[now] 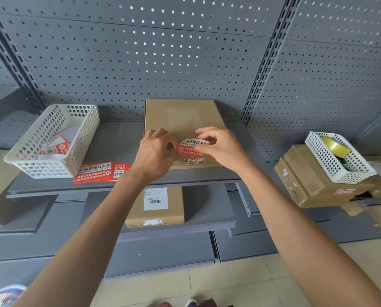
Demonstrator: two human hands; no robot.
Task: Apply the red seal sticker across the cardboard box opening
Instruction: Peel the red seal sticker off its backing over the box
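A flat cardboard box [182,117] lies on the grey shelf [118,138], its near edge showing torn white remains of an old label. Just above that edge I hold a red seal sticker [192,147] with white lettering, slightly curled. My left hand [156,151] pinches the sticker's left end. At the right end, my right hand [220,145] grips it between thumb and fingers. Whether the sticker touches the box cannot be told.
A stack of red seal stickers [96,172] lies on the shelf left of the box, beside a white basket [52,140] with sticker backings. A second labelled box [156,207] sits on the lower shelf. At right, a basket with tape [338,158] rests on cardboard boxes [307,180].
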